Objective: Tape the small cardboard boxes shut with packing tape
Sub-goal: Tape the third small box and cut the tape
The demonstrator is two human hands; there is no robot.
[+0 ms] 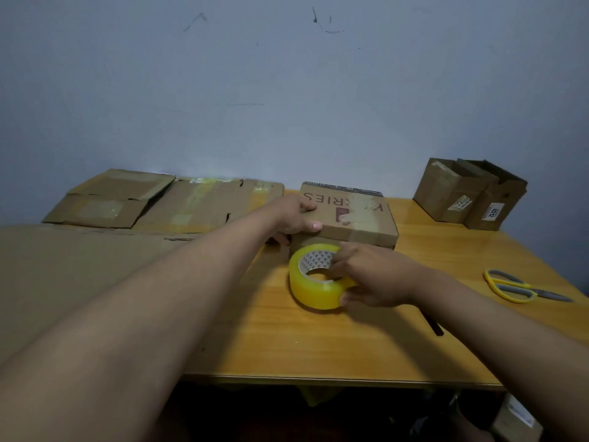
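Two hands are working: the right hand [366, 275] is gripping the tape roll [318, 279] mid-worktop, fingers curled through its core, while the left hand [294, 218] is clasping the closed box [350, 215] near the worktop's [350, 346] back edge. Best: steadying the box firmly, pulling tape straight along the seam.

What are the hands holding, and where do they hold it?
The right hand grips the tape roll at its right rim, fingers in the core. The left hand holds the cardboard box by its left edge.
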